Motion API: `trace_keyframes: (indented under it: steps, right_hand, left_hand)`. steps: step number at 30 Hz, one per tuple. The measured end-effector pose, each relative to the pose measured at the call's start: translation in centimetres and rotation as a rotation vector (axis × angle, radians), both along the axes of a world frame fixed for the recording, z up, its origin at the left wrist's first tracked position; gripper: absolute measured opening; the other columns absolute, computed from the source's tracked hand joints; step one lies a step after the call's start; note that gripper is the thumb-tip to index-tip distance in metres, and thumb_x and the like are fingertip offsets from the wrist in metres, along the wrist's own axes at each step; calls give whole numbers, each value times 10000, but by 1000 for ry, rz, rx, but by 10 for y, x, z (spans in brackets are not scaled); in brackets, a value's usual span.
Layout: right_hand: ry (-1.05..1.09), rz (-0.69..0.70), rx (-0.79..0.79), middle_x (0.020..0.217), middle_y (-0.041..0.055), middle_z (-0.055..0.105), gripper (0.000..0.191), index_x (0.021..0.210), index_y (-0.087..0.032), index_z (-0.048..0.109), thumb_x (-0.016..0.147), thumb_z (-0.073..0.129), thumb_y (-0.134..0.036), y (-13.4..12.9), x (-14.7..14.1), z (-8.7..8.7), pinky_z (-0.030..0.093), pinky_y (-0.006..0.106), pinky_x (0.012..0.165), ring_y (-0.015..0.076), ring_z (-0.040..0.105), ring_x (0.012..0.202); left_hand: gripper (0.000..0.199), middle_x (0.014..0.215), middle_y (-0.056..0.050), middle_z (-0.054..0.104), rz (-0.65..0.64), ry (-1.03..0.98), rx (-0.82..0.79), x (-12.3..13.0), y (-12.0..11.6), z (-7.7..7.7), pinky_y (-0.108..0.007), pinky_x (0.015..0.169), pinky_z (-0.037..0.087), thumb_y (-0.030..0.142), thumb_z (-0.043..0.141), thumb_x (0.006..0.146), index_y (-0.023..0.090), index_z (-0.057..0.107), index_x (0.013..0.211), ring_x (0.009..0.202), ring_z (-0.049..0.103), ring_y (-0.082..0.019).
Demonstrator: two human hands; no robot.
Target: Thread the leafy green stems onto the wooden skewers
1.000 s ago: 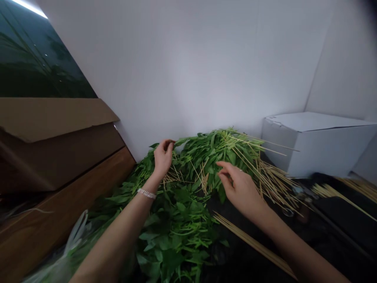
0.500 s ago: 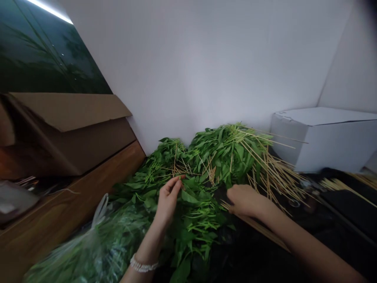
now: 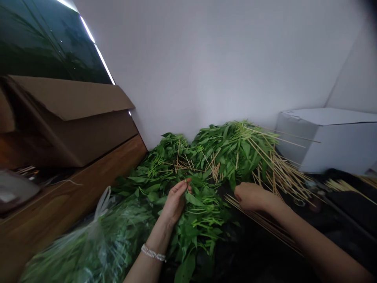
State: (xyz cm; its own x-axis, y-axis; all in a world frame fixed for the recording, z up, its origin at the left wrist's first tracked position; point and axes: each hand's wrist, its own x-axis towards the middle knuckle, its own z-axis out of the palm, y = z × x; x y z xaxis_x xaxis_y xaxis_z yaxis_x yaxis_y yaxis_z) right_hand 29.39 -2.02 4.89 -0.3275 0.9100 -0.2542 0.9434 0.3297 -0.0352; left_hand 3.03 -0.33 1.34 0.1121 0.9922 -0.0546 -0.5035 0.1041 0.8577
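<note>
In the head view, the loose sticks (image 3: pixel 266 223) lie with their long axis slanting: the tips point to the far left, and the other ends run to the near right, below the forearm. Near the left grip (image 3: pixel 176 198), the green sprig (image 3: pixel 193 199) seems to hang from the fingertips, with one leaf pointing down and to the right; its full axis is hard to read among the other leaves.

The loose sticks are just below the right grip (image 3: pixel 251 196), and their tips reach a little to its left. The sprig is at the fingertips of the left grip, in front of the near leaf pile (image 3: pixel 207 222), which spreads to the right of this grip and below it. Beyond both grips stands the far leaf heap (image 3: pixel 226 145), and from it the skewers (image 3: pixel 287 173) fan out to the right, past the right grip. The plastic bag (image 3: pixel 97 247) with greens is to the left of the left grip.

The left grip is narrow: thumb and forefinger meet in a pinch on the sprig. The right grip has its fingers curled inward and shows its back, so I cannot tell whether it holds a stick.
</note>
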Motion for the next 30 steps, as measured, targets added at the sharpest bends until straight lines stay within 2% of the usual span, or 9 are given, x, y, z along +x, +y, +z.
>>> trace_keyframes:
  steps: [7, 17, 23, 30]
  right_hand:
    - [98, 1, 54, 848, 126, 713, 231, 851, -156, 707, 776, 489, -150, 1, 1, 7, 347, 273, 583, 264, 677, 810]
    - [211, -1, 81, 790, 76, 685, 151, 798, -173, 630, 774, 489, -126, 5, 7, 1, 279, 255, 558, 209, 632, 741]
    - [304, 4, 83, 778, 37, 677, 182, 831, -186, 615, 821, 439, -142, 7, 10, 4, 294, 231, 540, 143, 596, 651]
    - [280, -92, 110, 883, 50, 681, 190, 919, -193, 638, 807, 492, -145, 11, 15, 3, 317, 225, 575, 159, 612, 761]
  left_hand:
    - [385, 679, -2, 645, -5, 7, -2, 2, -2, 0, -196, 624, 479, 285, 848, 613, 117, 745, 944, 607, 586, -85]
    - [365, 689, -10, 654, -5, 49, 0, 2, -4, -2, -204, 632, 485, 284, 831, 632, 126, 739, 948, 611, 599, -93]
    - [347, 673, -7, 651, -13, 62, 2, 4, -3, -3, -206, 621, 479, 286, 831, 629, 132, 742, 927, 599, 597, -92]
    - [344, 670, -10, 656, -19, 61, 0, 4, -3, -3, -205, 614, 469, 281, 833, 624, 133, 745, 922, 598, 591, -92]
